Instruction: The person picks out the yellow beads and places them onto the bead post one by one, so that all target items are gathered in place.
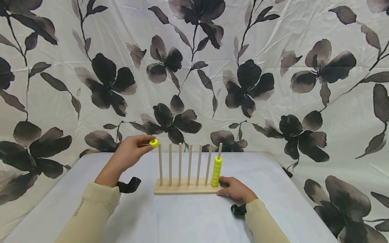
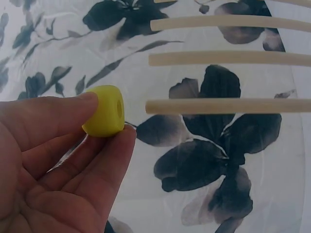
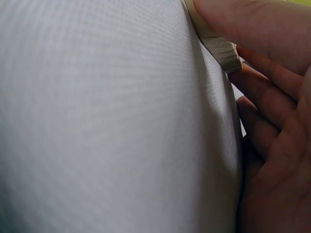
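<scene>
My left hand (image 1: 130, 152) pinches a yellow bead (image 1: 154, 143) between thumb and fingertips, just left of the top of the leftmost peg (image 1: 160, 165). In the left wrist view the hole of the bead (image 2: 104, 111) faces the peg tips, with a small gap between. The wooden peg rack (image 1: 185, 191) stands on the table with several upright pegs. On its rightmost peg sits a stack of yellow beads (image 1: 216, 172), the peg's top bare above them. My right hand (image 1: 237, 189) grips the right end of the base, thumb in front; the wood's end (image 3: 226, 56) shows between thumb and fingers.
A white cloth covers the table (image 1: 170, 219). Behind it hangs a pale curtain (image 1: 194, 84) with dark flowers. Black wrist cameras sit at the left wrist (image 1: 129, 185) and the right wrist (image 1: 238, 210).
</scene>
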Demonstrator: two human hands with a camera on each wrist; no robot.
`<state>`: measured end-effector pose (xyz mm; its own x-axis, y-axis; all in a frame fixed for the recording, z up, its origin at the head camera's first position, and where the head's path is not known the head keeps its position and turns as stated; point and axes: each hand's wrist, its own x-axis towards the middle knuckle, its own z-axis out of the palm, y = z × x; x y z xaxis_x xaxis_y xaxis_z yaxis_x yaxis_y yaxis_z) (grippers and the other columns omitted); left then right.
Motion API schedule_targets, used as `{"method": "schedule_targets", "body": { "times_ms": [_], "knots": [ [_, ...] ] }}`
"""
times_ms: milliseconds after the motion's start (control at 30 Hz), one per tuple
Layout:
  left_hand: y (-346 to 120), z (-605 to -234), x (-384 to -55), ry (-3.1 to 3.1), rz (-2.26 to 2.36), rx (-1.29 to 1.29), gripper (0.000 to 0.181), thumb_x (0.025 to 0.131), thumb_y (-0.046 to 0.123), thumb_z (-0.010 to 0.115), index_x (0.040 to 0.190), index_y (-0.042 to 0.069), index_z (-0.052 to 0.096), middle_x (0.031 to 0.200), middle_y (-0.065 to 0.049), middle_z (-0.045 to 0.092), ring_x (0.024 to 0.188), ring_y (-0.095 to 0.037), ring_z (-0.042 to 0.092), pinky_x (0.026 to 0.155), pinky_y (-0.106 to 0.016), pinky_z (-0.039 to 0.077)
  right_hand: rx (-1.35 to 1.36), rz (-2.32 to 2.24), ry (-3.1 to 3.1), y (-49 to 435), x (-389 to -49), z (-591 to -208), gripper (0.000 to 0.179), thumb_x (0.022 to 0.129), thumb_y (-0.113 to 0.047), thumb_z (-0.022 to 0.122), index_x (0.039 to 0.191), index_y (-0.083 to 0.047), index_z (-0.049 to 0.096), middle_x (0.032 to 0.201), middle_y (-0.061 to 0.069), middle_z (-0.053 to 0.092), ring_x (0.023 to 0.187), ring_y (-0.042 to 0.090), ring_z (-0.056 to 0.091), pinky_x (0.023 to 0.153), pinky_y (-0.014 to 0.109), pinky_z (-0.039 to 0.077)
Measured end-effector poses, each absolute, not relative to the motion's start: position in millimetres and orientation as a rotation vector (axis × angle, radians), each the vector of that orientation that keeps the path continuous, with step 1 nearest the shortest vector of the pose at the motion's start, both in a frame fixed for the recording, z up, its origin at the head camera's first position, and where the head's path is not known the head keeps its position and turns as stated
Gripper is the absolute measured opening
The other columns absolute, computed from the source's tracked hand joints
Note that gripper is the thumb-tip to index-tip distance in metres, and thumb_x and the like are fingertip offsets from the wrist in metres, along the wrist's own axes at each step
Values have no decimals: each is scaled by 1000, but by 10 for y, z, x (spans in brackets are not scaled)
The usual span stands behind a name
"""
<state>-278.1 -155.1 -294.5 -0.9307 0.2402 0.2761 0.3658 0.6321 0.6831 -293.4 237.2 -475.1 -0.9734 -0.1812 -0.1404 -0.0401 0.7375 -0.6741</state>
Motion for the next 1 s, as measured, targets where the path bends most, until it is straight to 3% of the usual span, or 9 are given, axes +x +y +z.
{"method": "schedule_targets", "body": {
  "times_ms": [800, 1000],
  "knots": [
    [-1069, -2793, -2877, -2611, -1283, -653, 38, 94, 12, 62, 132, 7, 58, 134, -15, 58, 122, -32, 59, 98, -44, 52, -184, -1077, 2724, 2382, -2962, -4760, 76, 76, -39, 80, 142, -18, 51, 148, 8, 47, 142, 36, 36, 114, 61, 27],
    [-938, -2768, -2876, -2609, -1325, -661, 37, 94, 13, 63, 131, 12, 60, 134, -12, 58, 121, -29, 60, 97, -43, 53, -195, -1068, 2730, 2393, -2973, -4773, 76, 75, -40, 80, 142, -17, 51, 148, 9, 47, 141, 37, 36, 113, 62, 27]
  ]
}}
